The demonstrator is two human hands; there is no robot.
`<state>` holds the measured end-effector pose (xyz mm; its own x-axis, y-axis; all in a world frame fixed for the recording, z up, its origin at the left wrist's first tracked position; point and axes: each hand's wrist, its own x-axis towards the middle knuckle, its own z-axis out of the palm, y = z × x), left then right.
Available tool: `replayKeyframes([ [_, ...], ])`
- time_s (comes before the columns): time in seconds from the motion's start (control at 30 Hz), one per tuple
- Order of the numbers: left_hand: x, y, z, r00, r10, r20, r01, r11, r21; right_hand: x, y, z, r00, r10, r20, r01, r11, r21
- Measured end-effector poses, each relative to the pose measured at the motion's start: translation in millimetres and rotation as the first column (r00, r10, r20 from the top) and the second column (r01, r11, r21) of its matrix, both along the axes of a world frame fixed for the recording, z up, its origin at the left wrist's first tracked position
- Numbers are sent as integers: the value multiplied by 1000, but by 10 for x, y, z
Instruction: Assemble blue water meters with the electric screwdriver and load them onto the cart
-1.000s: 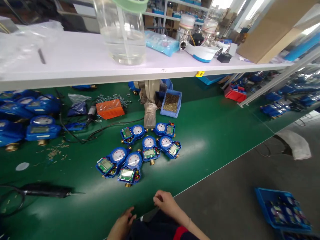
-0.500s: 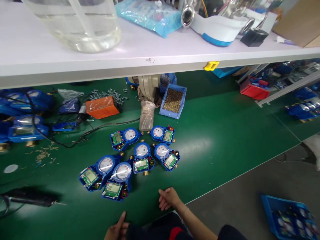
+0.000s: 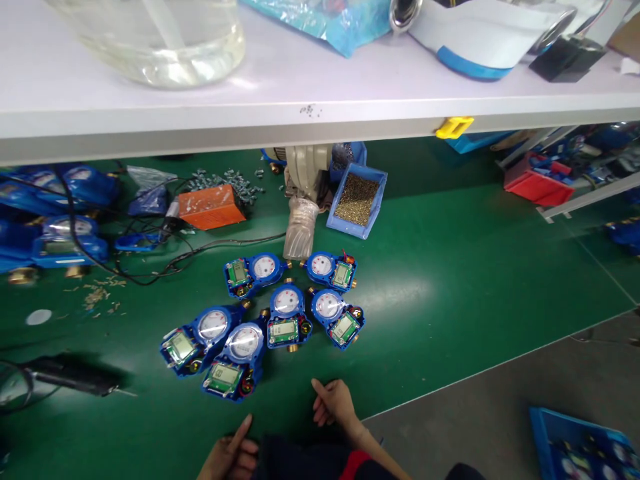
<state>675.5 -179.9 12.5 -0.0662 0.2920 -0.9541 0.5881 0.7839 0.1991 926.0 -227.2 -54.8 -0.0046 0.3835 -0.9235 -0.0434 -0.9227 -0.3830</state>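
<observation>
My left hand (image 3: pixel 231 456) rests at the near edge of the green bench, one digit stretched out and the others loosely bent. To its right lies my right hand (image 3: pixel 334 404), thumb apart and fingers relaxed. Both hold nothing. Beyond them is a group of blue water meters with open electronics housings showing green circuit boards and displays. Nearest my left hand is one meter (image 3: pixel 235 360), with another meter (image 3: pixel 203 339) beside it. A central meter (image 3: pixel 288 315) and a right-hand meter (image 3: pixel 338 317) lie beyond my right hand. Two more meters, one left (image 3: pixel 255 272) and one right (image 3: pixel 331 270), sit farther back.
A blue bin of brass-coloured screws (image 3: pixel 357 200) stands behind the meters. A black electric screwdriver (image 3: pixel 75 377) lies at left, near cables and an orange box (image 3: pixel 212 207). A white shelf (image 3: pixel 280 120) overhangs the bench. A blue crate (image 3: pixel 575 447) with meters is at lower right.
The camera view has shifted slightly, so shelf items and the floor crate sit farther right. Both hands stay almost in place, and the meters keep their arrangement.
</observation>
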Motion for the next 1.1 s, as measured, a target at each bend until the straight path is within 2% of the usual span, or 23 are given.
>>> replayKeyframes([
  [0.13, 33, 7, 37, 994, 109, 24, -108, 993, -41, -14, 19, 27, 999, 35, 34, -36, 999, 10],
  [0.33, 58, 6, 43, 989, 149, -15, -149, 988, -31, -16, 69, 49, 995, 84, 57, -85, 996, 2],
  [0.47, 69, 28, 88, 987, 161, -27, -162, 986, -29, 17, 125, 189, 993, 108, 56, -109, 994, 21],
  [0.57, 80, 55, 135, 985, 173, -28, -174, 984, -32, 242, 131, 416, 991, 110, 74, -117, 989, 93],
  [0.67, 87, 70, 170, 982, 190, -21, -191, 981, -42, 804, 202, 681, 985, 89, 146, -116, 976, 186],
  [0.77, 94, 60, 182, 978, 207, -14, -207, 977, -54, 1592, 536, 892, 958, 7, 286, -99, 946, 307],
  [0.83, 100, 45, 184, 976, 216, -17, -216, 975, -47, 2051, 924, 974, 920, -82, 383, -94, 903, 419],
  [0.9, 105, 38, 187, 975, 219, -25, -220, 975, -32, 2329, 1380, 1001, 883, -165, 439, -109, 839, 534],
  [1.0, 108, 58, 210, 977, 212, -17, -212, 976, -55, 2386, 2021, 955, 894, -172, 414, -164, 734, 659],
  [1.1, 110, 104, 248, 971, 241, -8, -240, 968, -76, 2235, 2444, 860, 936, -94, 339, -191, 672, 715],
])
